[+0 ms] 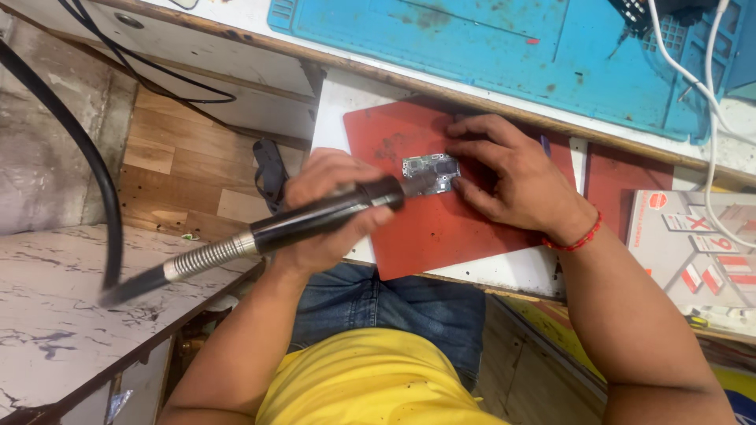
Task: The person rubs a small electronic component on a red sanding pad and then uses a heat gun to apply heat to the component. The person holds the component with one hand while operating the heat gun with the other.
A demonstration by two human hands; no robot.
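1. Nearest the camera, a yellow shirt [378, 386] and blue jeans [394, 303] are seen at the bottom of the view; two bare forearms rise from them towards a pull-out white shelf [335, 102].
2. Wrapped tightly in the left hand [327, 208] is a black hot-air handpiece [315, 220]; all fingers are closed round its barrel; its metal nozzle [417, 186] is aimed at a small circuit board [431, 171] and ends at the board's left edge, though contact cannot be told.
3. From the rear of the handpiece a ribbed metal collar [209, 260] is seen, and then a thick black hose [71, 134] curving up the left side.
4. On a red mat [441, 228], upon the shelf, the circuit board lies flat near the mat's upper middle.
5. Spread open and pressed down is the right hand [512, 177]; its fingertips [461, 182] rest against the board's right edge and nothing is gripped; a red bead bracelet [579, 238] is worn at the wrist.
6. Beyond the shelf, a blue work mat [504, 55] lies on the bench, crossed by white cables [709, 86]; a printed box [701, 252] is seen at the right.
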